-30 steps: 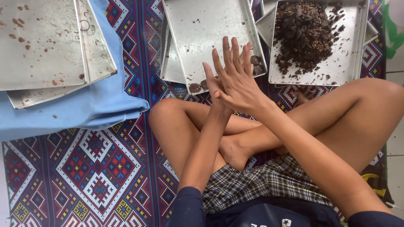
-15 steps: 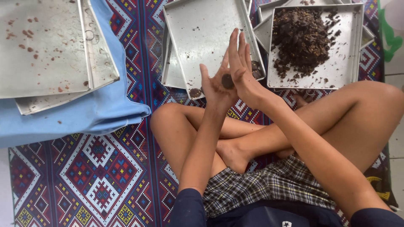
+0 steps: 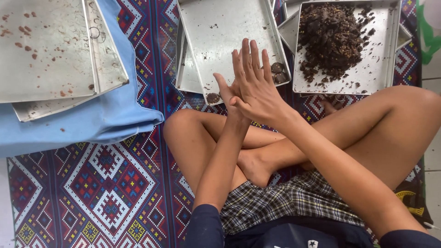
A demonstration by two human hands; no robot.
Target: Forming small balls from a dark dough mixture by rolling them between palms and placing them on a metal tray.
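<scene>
Since the frame half a second back, the dark round lump that showed between the palms is out of sight: the right hand (image 3: 257, 92) now lies flat over the left hand (image 3: 228, 94), covering it. Fingers of the right hand are straight and close together, pointing toward the far edge of the mat; only the left thumb and the heel of the left palm show beneath. Palms are pressed together, not clenched. Whether anything sits between them cannot be told from this view.

The joined hands hover above the near edge of the middle metal tray (image 3: 225, 32), which lies on the patterned mat (image 3: 105, 193). Along that tray's near edge lie small dark balls (image 3: 277, 73) toward the right corner and one more dark ball (image 3: 212, 97) at the near left corner, just beside the left thumb. The tray floor otherwise carries scattered dark crumbs.

Just beside it, toward the mat's far right corner, stands a second tray (image 3: 388, 59) bearing a heap of dark crumbly material (image 3: 328, 34), piled toward its far left part.

At the far left of the mat, well apart from the hands, a stack of flat metal trays (image 3: 46, 55) with brown specks rests on a folded blue cloth (image 3: 105, 119).

The person sits cross-legged, forearms crossed over bare knees, a checked garment at the lap.
</scene>
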